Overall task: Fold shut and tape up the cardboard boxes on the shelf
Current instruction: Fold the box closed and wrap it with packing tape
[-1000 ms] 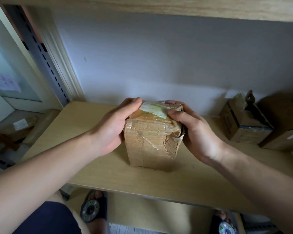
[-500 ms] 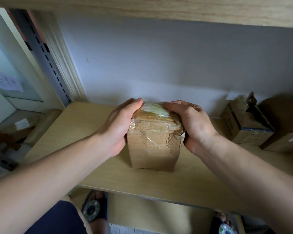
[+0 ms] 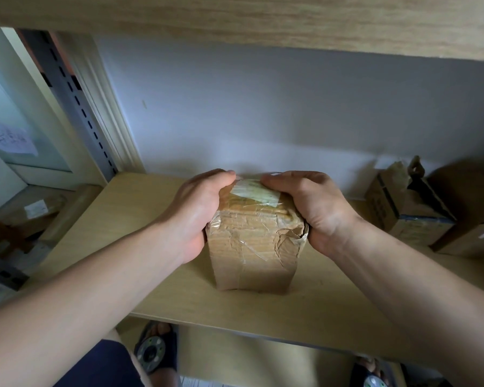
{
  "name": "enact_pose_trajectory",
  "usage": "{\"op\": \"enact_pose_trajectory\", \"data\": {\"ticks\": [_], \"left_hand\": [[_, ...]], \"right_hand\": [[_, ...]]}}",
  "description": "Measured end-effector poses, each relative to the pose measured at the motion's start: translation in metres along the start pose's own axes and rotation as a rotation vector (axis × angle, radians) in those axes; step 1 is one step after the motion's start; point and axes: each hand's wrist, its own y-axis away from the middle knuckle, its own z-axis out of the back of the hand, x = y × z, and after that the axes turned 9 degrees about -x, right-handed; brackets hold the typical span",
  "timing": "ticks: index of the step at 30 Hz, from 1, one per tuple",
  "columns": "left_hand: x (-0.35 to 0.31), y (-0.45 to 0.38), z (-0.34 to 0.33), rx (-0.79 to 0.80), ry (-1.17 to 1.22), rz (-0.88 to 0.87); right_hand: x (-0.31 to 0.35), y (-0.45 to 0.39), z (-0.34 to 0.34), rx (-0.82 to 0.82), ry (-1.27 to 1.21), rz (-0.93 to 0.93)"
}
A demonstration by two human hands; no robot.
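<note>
Cardboard box point(image 3: 252, 247) standing upright mid-shelf point(image 3: 151, 275), long axis vertical, flaps shut w/ tape strip point(image 3: 256, 192) on top. Left hand point(image 3: 199, 213) & right hand point(image 3: 316, 208) gripping box's top sides, fingers curling over.

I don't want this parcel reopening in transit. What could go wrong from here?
1. The taped box is crumpled at its right upper corner; squeezing by the left hand and right hand may tear it.
2. The pale tape strip on top looks wrinkled, so it might lift.
</note>
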Motion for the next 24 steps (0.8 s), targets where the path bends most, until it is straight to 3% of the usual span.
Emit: {"op": "enact_pose_trajectory", "data": {"ticks": [8,15,24], "left_hand": [[0.001,0.002,0.004,0.020,0.054,-0.118],[0.002,0.004,0.009,0.140,0.046,-0.178],[0.008,0.003,0.007,0.069,0.009,-0.259]], "right_hand": [[-0.010,-0.007,0.002,0.022,0.012,0.170],[-0.016,-0.004,0.003,0.131,-0.044,0.221],[-0.015,0.001,0.002,-0.019,0.083,0.310]]}}
